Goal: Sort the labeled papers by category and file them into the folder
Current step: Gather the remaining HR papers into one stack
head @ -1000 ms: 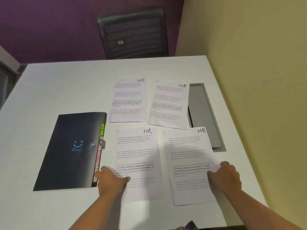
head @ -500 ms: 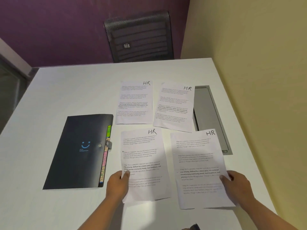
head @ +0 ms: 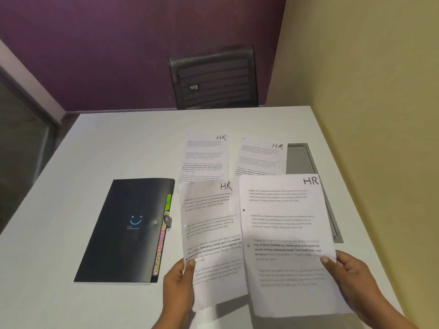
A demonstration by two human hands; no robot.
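Two printed sheets marked "HR" are lifted off the white table. My left hand [head: 179, 281] pinches the left sheet [head: 211, 233] at its lower left edge. My right hand [head: 349, 279] holds the right sheet [head: 285, 222] at its lower right edge, and this sheet overlaps the left one slightly. Two more "HR" sheets lie flat farther back: one [head: 205, 157] at the left, another [head: 260, 156] at the right, partly covered by the raised papers. A closed black folder [head: 128, 229] with a blue smiley and coloured index tabs lies left of the papers.
A grey cable hatch [head: 299, 157] is set into the white table [head: 118, 143] near its right edge, partly under the papers. A black mesh chair [head: 213, 77] stands behind the table. A yellow wall runs along the right side.
Both hands have gone from pressing on the two near sheets to gripping them and raising them off the table. The camera has tilted up.
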